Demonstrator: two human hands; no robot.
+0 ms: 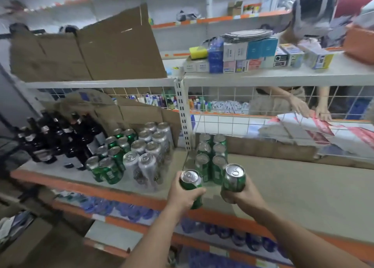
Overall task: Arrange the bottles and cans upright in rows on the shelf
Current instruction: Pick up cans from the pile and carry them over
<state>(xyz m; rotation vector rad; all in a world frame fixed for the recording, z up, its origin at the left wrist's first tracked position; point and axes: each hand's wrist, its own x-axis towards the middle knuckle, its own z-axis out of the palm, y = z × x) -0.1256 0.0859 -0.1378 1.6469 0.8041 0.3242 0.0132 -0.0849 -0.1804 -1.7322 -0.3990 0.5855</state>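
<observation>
At the bottom middle, the left hand (185, 195) grips a round green can (191, 181) and the right hand (237, 195) grips a second can (233, 179), both over the shelf (293, 186) front. Two rows of shiny cans (211, 156) stand just behind them.

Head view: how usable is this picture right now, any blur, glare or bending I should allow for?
In the head view the middle is fairly sharp: the left can in the left hand and the right can in the right hand read clearly, with soft shine on their lids. The dark bottles at the left are smeared, the wide lens bows the shelf, and the light is even.
</observation>
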